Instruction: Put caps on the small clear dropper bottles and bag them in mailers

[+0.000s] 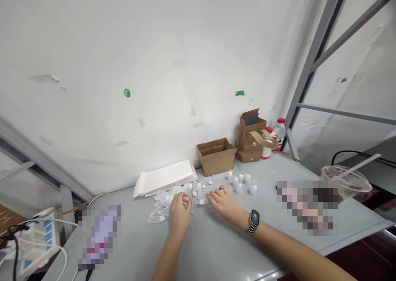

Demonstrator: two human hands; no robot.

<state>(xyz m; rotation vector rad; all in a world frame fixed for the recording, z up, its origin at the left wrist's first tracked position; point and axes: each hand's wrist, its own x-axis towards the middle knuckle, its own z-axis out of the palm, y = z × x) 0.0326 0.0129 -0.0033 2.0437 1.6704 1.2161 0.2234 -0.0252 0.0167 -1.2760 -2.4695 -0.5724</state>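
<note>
My left hand [180, 211] rests on the grey table [216, 248] with its fingers curled over a heap of small clear plastic bottles [163, 204]. What its fingers pinch is too small to make out. My right hand [223, 203], with a watch [253, 221] on the wrist, reaches into the same heap, fingers bent around a small white piece [202, 199]. Several small white bottles [241, 181] stand upright just beyond my right hand.
A stack of white bags [165, 178] lies against the wall. An open cardboard box [215, 155], a brown paper bag [252, 138] and a water bottle [280, 129] stand at the back. A clear plastic cup [346, 180] is at right, a power strip [34, 239] at left.
</note>
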